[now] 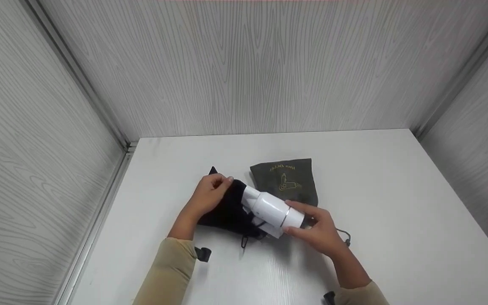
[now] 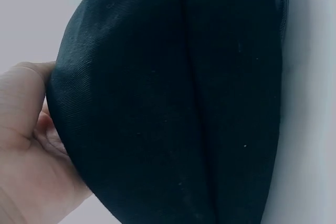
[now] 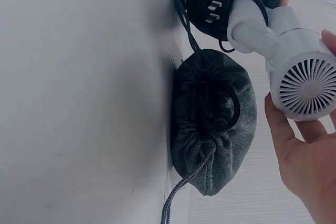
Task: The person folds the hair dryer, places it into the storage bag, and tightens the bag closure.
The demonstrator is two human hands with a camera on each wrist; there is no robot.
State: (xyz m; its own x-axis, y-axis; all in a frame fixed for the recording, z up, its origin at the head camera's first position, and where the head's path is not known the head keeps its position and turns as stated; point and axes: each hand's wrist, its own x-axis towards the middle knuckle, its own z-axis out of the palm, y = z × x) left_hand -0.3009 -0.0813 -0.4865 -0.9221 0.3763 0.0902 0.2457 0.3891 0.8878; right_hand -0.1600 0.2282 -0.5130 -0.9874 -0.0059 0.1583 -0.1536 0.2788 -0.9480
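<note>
In the head view a white hair dryer (image 1: 271, 209) is held tilted, its left end at the mouth of a black cloth bag (image 1: 227, 216). My right hand (image 1: 318, 231) grips the dryer's rear end, fingers and thumb on opposite sides; the slotted vent (image 3: 311, 88) shows in the right wrist view. My left hand (image 1: 208, 195) pinches the bag's upper edge. Its thumb side appears beside the dark cloth in the left wrist view, with the fingertips hidden. A two-pronged plug (image 3: 212, 11) and dark cable sit at the bag's opening, near the folded handle.
Behind the dryer, a dark grey drawstring pouch (image 1: 284, 180) with a yellow dryer print lies on the white table (image 1: 396, 203). Its gathered mouth and cord (image 3: 181, 184) show in the right wrist view. Pale wood-grain panels (image 1: 261, 63) stand at the back and both sides.
</note>
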